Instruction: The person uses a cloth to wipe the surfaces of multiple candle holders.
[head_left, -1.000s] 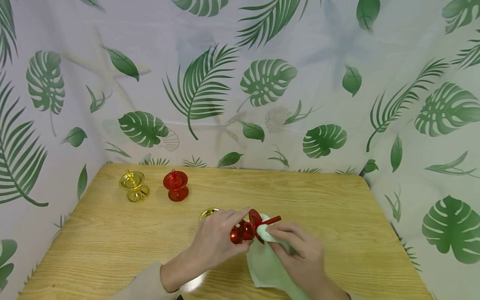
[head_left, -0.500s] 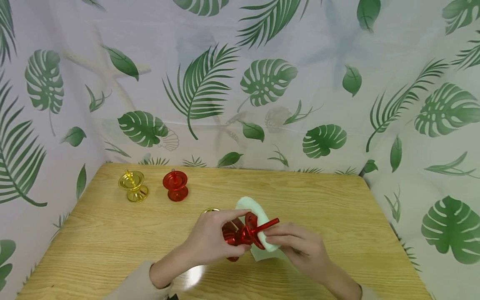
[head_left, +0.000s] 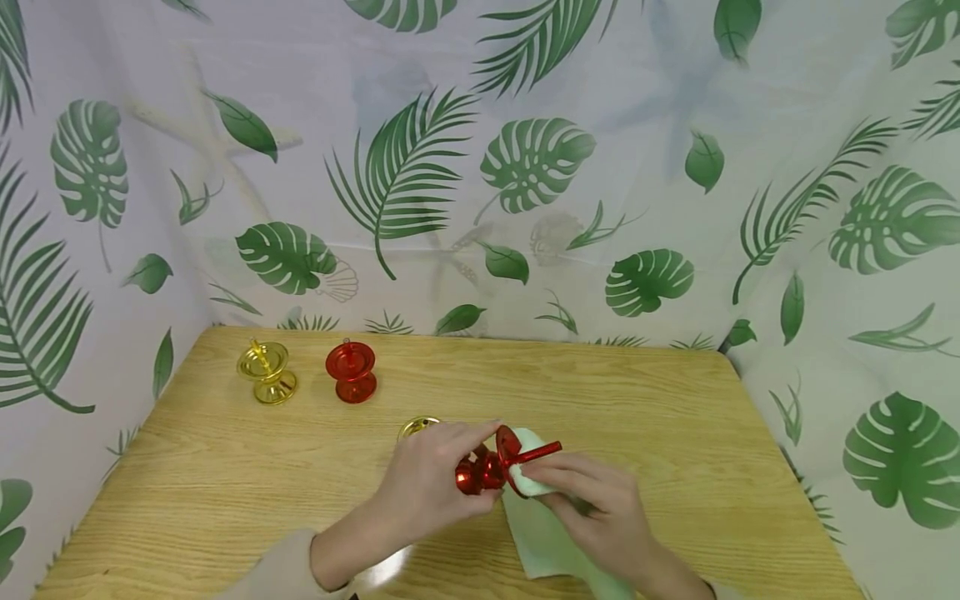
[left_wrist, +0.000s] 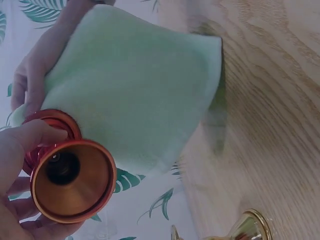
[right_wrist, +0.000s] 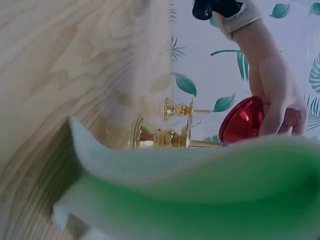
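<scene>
Cloth [head_left: 551, 542] pressed to red stand [head_left: 491, 471] in left hand [head_left: 431, 467]

Red stand is off the counter [head_left: 675, 408], held tilted on its side above the middle of it. Dish and thin rod point toward the right edge, rod slanting slightly up; flared base points the other way, its hollow underside showing in left wrist view. Left fingers curl round the stand, thumb on the near side, one fingertip at the dish rim. Right hand [head_left: 600, 508] pinches the pale green cloth; fingers bunch it against the dish beside the rod. Rest of cloth hangs loose below the right hand, toward the near edge; can't tell if it touches the counter. Folds face the right wrist camera.

Other stands: gold stand [head_left: 276, 387] upright near far left corner; second red stand [head_left: 356, 385] upright just right of it, near far edge; another gold dish [head_left: 417, 425] just beyond the left hand, mostly hidden from the head view. Leaf-print sheet [head_left: 652, 208] hangs behind the far edge and along both sides.
</scene>
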